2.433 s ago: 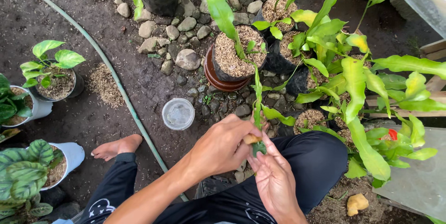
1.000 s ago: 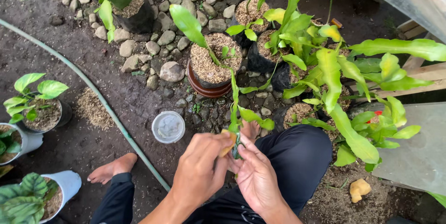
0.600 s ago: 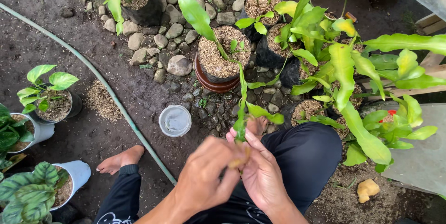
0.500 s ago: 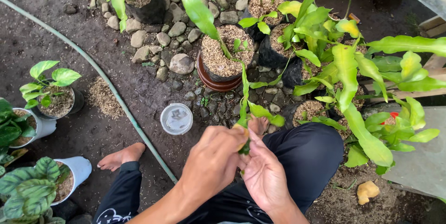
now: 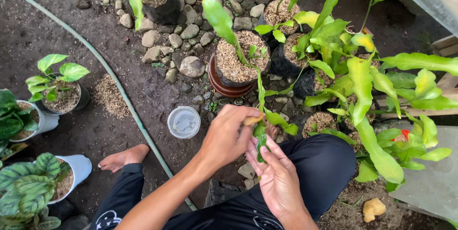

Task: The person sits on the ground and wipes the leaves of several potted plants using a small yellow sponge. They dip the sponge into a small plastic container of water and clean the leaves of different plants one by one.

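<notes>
Compared with the view of a moment ago, little is altered in the work itself: the two hands are kept together over the lap, and only the framing is shifted slightly, the pots sitting a touch lower in the picture. The left hand (image 5: 228, 137) is closed, its fingertips pinched on a small tan, stick-like piece (image 5: 252, 120) whose exact nature cannot be told. The right hand (image 5: 279, 177) is held just beneath and beside that grip, its fingers curled loosely around the lower stem of a green plant cutting (image 5: 261, 137), which is supported against the palm. From the grip the cutting's narrow leaves are carried upward and away, toward a brown pot of rice husk (image 5: 237, 63) lying just beyond the hands. Left of the grip, near but apart from it, a round clear plastic lid (image 5: 183, 122) is set on the dark soil, and beyond that a green garden hose (image 5: 119, 87) is run diagonally across the ground. A bare foot (image 5: 123, 157) is seen below the lid. To the right of the grip a cluster of bright green potted plants (image 5: 362, 82) is crowded. Since the pinch is held in the same spot on the stem, the handling of the cutting is judged to be continuing rather than finished.
</notes>
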